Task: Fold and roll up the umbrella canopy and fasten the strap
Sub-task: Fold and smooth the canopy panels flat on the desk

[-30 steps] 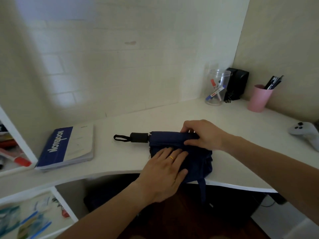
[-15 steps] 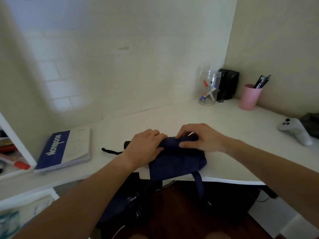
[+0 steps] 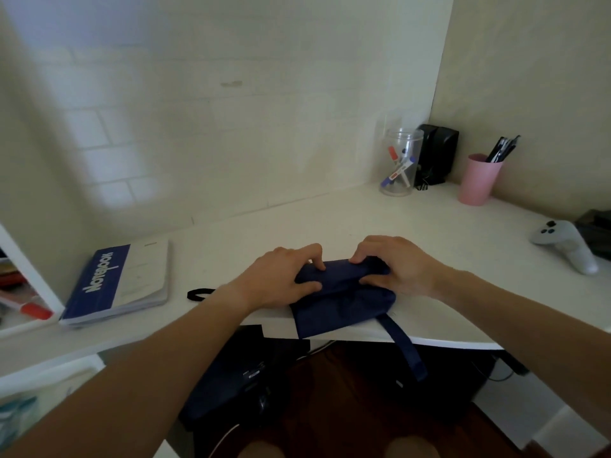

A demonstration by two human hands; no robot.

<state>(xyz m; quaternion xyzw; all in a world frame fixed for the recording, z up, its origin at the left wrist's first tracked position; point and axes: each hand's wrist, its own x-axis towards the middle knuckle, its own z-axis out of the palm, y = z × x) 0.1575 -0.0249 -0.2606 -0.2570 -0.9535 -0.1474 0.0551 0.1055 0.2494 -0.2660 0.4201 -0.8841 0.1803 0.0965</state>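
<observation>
Desk point(image 3: 330, 226): white, curved at the near edge, running from the left shelf to the right corner.
Umbrella point(image 3: 344, 292): navy, lying across the near edge of the desk at centre, canopy bunched into a loose roll, its lower flap spread flat toward the near edge.
Left hand point(image 3: 281, 282): clamped over the left end of the roll, fingertips pressing on top, thumb pinching the near side.
Right hand point(image 3: 393, 266): gripping the right end of the roll, fingers curled over the far side, thumb tucked into the near side.
Strap point(image 3: 405, 348): navy band hanging loose off the near desk edge, below the canopy, unfastened.
Wrist loop point(image 3: 198, 294): black cord poking out left of the left wrist, on the desk.
Notebook point(image 3: 115, 282): blue and white, lying flat at near left.
Game controller point(image 3: 565, 242): white, at the right edge.
Pink cup point(image 3: 477, 181): far right corner, dark pens standing in it.
Clear jar point(image 3: 398, 166): just left of the cup, markers inside.
</observation>
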